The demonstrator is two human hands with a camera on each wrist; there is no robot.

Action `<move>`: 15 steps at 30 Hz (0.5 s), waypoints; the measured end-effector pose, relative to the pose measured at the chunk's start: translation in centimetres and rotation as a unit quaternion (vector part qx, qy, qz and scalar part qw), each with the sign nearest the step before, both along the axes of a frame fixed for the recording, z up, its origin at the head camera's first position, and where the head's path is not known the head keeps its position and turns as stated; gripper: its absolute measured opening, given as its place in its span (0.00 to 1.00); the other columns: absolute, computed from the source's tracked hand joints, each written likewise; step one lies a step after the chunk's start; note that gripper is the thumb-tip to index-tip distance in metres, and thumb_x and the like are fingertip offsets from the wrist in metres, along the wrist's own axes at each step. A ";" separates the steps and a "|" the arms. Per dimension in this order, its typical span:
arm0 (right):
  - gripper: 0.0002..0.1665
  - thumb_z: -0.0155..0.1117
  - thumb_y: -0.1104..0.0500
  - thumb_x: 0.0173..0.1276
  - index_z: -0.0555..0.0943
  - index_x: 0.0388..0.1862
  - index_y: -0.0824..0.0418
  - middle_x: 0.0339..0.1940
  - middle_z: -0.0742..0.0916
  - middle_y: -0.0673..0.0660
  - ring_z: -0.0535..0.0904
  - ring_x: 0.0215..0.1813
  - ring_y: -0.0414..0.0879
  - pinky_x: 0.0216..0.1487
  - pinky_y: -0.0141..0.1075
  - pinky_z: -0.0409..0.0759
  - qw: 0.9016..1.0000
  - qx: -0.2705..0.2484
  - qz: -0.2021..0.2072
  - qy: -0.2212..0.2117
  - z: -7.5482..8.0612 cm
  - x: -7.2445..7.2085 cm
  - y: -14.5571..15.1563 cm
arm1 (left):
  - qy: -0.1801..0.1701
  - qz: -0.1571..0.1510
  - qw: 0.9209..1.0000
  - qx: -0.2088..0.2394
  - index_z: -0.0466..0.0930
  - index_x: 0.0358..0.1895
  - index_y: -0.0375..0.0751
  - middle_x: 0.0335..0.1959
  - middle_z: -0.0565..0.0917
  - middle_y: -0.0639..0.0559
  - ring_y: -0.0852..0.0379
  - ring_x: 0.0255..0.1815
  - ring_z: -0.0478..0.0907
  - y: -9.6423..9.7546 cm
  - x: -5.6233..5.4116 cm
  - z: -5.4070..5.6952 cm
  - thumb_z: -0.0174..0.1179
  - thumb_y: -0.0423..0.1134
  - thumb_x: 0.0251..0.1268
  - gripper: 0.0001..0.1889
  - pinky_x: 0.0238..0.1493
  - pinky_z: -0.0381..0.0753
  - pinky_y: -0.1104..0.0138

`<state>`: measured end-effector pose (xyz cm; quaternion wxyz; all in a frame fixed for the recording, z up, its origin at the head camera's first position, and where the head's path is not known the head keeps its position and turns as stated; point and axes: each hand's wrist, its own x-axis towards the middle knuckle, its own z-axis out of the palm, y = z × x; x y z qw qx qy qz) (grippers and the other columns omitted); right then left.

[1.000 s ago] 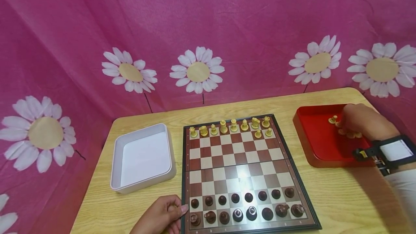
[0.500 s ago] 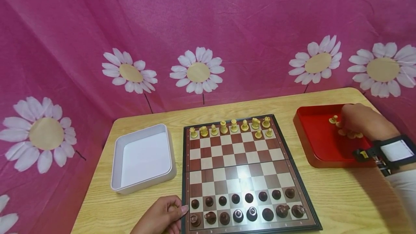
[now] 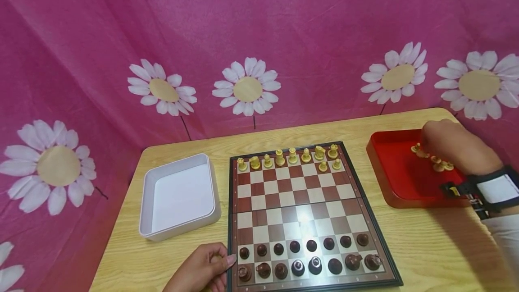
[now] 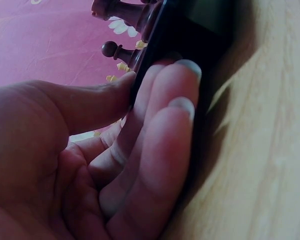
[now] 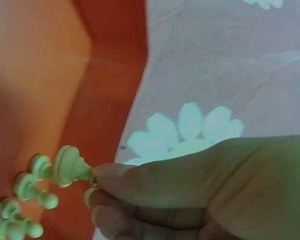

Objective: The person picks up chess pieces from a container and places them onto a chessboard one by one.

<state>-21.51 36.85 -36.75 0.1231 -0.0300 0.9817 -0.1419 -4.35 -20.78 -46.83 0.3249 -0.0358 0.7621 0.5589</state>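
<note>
At the near left corner of the chessboard (image 3: 301,198), my left hand (image 3: 199,266) grips the black edge, thumb on top. In the left wrist view the curled fingers (image 4: 165,135) reach under that edge. Over the red tray (image 3: 399,179), my right hand (image 3: 456,145) pinches a cream pawn (image 5: 67,166) by its head between thumb and fingertips, base outward, as the right wrist view shows. Several other cream pawns (image 3: 438,168) lie in the tray beside it. On the board stand a back row of cream pieces (image 3: 279,158) with two cream pawns (image 3: 322,166) before them, and two rows of dark pieces (image 3: 298,267) nearest me.
A white tray (image 3: 184,197) with nothing in it sits left of the board. Everything stands on a light wooden table (image 3: 430,247). Behind it hangs a pink cloth (image 3: 316,21) with large white daisies.
My right hand has risen slightly in the red tray, uncovering more of the pawns beneath it. My left hand has kept its hold on the board.
</note>
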 end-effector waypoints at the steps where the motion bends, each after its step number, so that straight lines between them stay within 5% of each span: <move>1: 0.08 0.71 0.65 0.59 0.85 0.29 0.71 0.16 0.83 0.55 0.75 0.22 0.48 0.24 0.40 0.78 1.000 0.011 0.011 0.016 0.3 0.0 -0.3 | 0.000 0.000 1.000 -0.001 0.78 0.35 0.37 0.18 0.82 0.53 0.62 0.18 0.80 0.0 0.0 0.0 0.64 0.47 0.74 0.15 0.21 0.81 0.71; 7: 0.09 0.73 0.68 0.60 0.87 0.36 0.75 0.20 0.86 0.56 0.74 0.23 0.47 0.26 0.40 0.80 0.994 0.032 0.057 0.085 1.3 0.4 -2.1 | -0.005 0.001 1.000 -0.005 0.79 0.36 0.37 0.17 0.82 0.53 0.61 0.18 0.81 0.1 -0.1 -0.1 0.64 0.47 0.74 0.15 0.22 0.82 0.71; 15: 0.12 0.72 0.70 0.61 0.86 0.43 0.76 0.25 0.86 0.61 0.75 0.27 0.50 0.26 0.41 0.81 0.993 0.038 0.061 0.094 1.6 0.7 -4.2 | -0.005 0.003 1.000 -0.004 0.78 0.36 0.37 0.17 0.82 0.53 0.62 0.18 0.80 0.2 0.0 0.0 0.64 0.46 0.74 0.15 0.21 0.81 0.72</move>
